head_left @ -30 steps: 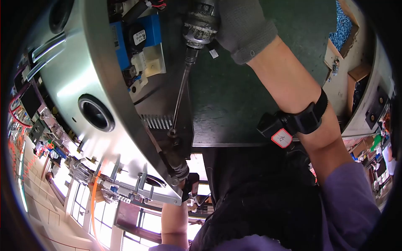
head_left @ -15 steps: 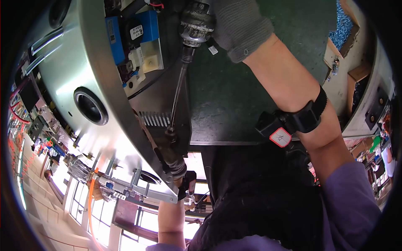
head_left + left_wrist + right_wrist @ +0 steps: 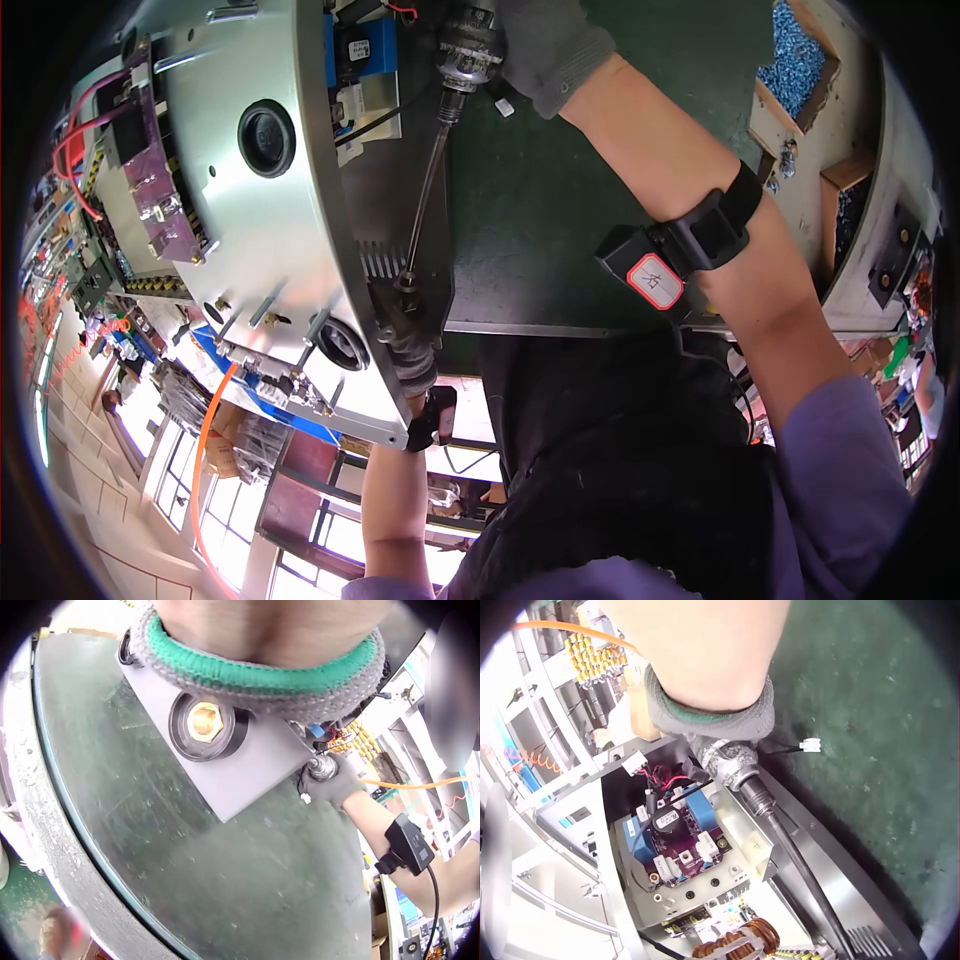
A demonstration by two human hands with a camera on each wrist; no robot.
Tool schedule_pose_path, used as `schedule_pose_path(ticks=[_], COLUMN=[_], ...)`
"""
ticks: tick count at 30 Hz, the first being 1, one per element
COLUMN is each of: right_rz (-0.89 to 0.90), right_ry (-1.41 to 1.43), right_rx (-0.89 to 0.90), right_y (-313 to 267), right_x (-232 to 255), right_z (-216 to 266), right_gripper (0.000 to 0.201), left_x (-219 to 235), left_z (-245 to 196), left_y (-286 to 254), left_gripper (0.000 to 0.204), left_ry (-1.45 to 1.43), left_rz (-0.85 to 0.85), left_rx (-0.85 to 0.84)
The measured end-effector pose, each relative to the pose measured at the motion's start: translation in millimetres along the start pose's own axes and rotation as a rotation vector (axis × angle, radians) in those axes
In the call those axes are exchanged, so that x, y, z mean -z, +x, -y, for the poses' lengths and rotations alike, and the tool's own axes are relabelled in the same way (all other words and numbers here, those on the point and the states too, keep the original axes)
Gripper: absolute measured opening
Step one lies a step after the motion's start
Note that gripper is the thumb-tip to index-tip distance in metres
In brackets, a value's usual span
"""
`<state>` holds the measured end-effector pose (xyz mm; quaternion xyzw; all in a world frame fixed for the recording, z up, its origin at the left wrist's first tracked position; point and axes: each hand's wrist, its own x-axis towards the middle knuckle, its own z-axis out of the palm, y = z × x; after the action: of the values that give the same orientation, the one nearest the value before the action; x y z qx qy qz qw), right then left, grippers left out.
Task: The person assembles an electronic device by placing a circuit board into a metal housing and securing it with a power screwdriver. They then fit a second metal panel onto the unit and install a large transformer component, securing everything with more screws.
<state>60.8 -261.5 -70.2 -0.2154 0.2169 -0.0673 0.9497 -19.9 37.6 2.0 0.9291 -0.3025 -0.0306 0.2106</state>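
Note:
My right hand (image 3: 555, 50), in a grey knitted glove, grips a power screwdriver (image 3: 470, 50) with a worn metal nose. Its long thin bit (image 3: 428, 200) runs down inside a sheet-metal case (image 3: 300, 210). At the bit's lower end is my gloved left hand (image 3: 408, 355), partly covered by the case's side panel; I cannot tell how its fingers lie. In the left wrist view the glove's cuff hides that hand, above a brass hex fitting (image 3: 205, 722) in a black ring. The right wrist view shows the screwdriver (image 3: 731, 761) beside a circuit board (image 3: 686, 840).
The case stands on a green-topped table (image 3: 580, 220). A copper coil (image 3: 742, 941) sits inside it, and a white connector (image 3: 810, 745) hangs on a dark lead outside. Boxes of small blue-grey parts (image 3: 795, 65) stand at right. An orange hose (image 3: 207, 450) hangs at left.
The case's outer side shows more fully in the head view, and its edge covers more of the blue parts inside. The screwdriver and right arm appear slightly higher; the right hand keeps its grip.

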Motion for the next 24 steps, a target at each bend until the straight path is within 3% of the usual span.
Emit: schedule_pose_path(ticks=[7, 10, 13, 14, 15, 19, 21, 22, 24], right_rz=[0.089, -0.082, -0.060, -0.171, -0.164, 0.003, -0.178, -0.142, -0.079], right_ry=[0.100, 0.108, 0.117, 0.070, 0.074, 0.185, 0.100, 0.135, 0.103], right_rx=[-0.087, -0.044, 0.008, 0.058, 0.069, -0.076, -0.085, -0.166, -0.062], right_y=[3.4, 9.0, 14.2, 12.7, 13.1, 7.7, 5.6, -12.7, -43.7], right_x=[7.7, -2.7, 2.9, -2.6, -3.1, -0.3, -8.3, -10.7, -13.8], right_z=[-1.6, -1.6, -7.5, -6.8, -5.0, -1.9, 5.6, 19.2, 47.5], right_gripper=[0.021, 0.018, 0.018, 0.018, 0.018, 0.023, 0.026, 0.024, 0.021], left_x=[-11.7, -20.1, -28.5, -27.6, -26.3, -19.2, -19.2, -22.1, -32.8], left_z=[4.2, 7.9, 9.7, 4.9, 2.2, 1.4, 3.0, 1.8, 28.8], left_y=[5.8, 13.3, 6.3, 10.1, 12.4, 18.4, 14.4, 10.3, -0.8], left_gripper=[0.019, 0.019, 0.018, 0.018, 0.018, 0.021, 0.022, 0.021, 0.020], left_ry=[0.126, 0.200, -0.050, 0.096, 0.098, 0.149, 0.207, -0.148, -0.064], left_rz=[-0.040, -0.073, -0.152, -0.157, -0.164, -0.081, -0.053, -0.087, -0.167], left_rx=[-0.143, -0.220, 0.015, -0.064, -0.075, -0.085, -0.117, 0.240, 0.125])
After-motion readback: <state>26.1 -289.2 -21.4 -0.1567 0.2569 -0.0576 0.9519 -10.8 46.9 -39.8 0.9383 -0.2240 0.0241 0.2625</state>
